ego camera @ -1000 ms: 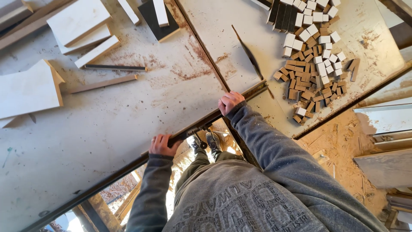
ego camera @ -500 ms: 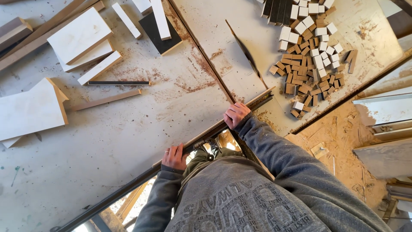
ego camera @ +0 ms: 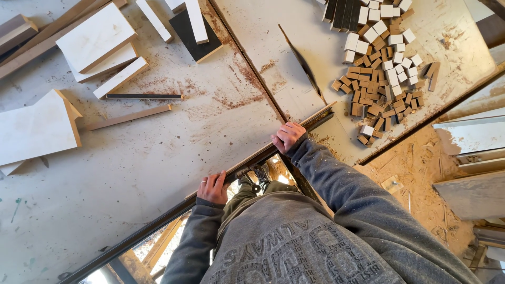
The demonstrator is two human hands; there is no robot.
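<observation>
Strip (ego camera: 263, 152) of wood, one, lies along the table edge, two hands (ego camera: 213, 188) clamped on it, well apart.

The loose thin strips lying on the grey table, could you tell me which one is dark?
The dark strip, lying just below the stacked white boards; the wooden strip beneath it is pale brown.

Bright, even daylight, warm tint; glare only on the pale sheet at right (ego camera: 468, 134) and through the gap under the tabletop (ego camera: 158, 173) edge. Shadows soft and short beside the offcuts. Sharp centre, wide-angle stretch toward corners.
</observation>
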